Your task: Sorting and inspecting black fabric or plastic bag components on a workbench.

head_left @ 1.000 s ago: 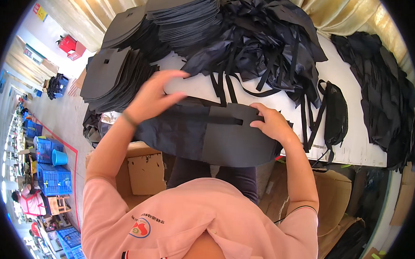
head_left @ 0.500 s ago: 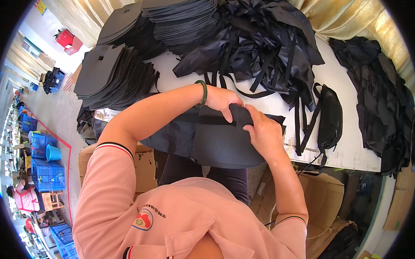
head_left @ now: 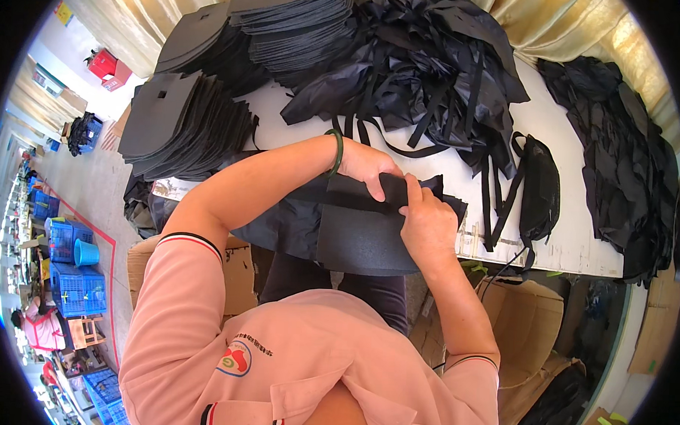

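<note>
Left hand: the left hand (head_left: 368, 168) sits at the centre of the frame, fingers curled down over the top edge of the black padded panel (head_left: 362, 236), pinching it; a green bangle (head_left: 336, 152) rings the wrist.
Right hand: the right hand (head_left: 428, 221), just right of centre, is closed on the same panel's upper right edge — thumb on top, touching the left hand's fingers.
Panel: dark and curved along its lower edge, it lies over the near edge of the white table (head_left: 571, 235), hanging partly off it.
Upper left: stacks of flat grey-black cut pieces (head_left: 180, 124).
Top centre: a loose heap of black straps and fabric (head_left: 420, 65).
Right: a black pouch bag (head_left: 539, 191) lies on the table — well apart from the hands.
Lower right: cardboard boxes (head_left: 527, 324) under the table.
</note>
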`<state>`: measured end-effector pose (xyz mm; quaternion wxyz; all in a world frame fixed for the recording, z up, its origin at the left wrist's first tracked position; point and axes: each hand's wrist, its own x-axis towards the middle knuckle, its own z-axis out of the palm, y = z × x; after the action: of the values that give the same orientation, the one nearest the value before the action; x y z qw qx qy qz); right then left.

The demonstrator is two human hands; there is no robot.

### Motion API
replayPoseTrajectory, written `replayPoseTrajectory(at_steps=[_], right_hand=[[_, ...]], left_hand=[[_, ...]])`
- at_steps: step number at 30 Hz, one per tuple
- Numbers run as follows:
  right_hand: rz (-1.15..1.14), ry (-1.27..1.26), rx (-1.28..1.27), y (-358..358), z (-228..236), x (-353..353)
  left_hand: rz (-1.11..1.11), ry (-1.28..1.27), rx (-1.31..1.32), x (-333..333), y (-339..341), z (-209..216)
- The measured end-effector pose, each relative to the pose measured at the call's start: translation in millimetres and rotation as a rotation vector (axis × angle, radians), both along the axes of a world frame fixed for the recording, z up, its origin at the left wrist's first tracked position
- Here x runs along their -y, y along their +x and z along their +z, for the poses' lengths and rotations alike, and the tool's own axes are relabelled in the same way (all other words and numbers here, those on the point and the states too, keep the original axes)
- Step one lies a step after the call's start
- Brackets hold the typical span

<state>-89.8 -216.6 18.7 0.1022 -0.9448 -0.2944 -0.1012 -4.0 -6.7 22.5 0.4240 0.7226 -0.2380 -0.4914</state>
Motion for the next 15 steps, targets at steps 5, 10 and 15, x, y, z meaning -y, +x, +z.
replayPoseTrajectory(at_steps=[5,10,15], right_hand=[[-0.028,0.03,0.007,1,-1,1],[-0.032,0.039,-0.019,3,-1,3],[-0.027,0.046,-0.051,3,7,1]], left_hand=[[0.1,0.032,0.178,5,-2,3],[0.164,-0.021,0.011,4,5,-4],[0.181,-0.118,-0.023,-2,0,-8]])
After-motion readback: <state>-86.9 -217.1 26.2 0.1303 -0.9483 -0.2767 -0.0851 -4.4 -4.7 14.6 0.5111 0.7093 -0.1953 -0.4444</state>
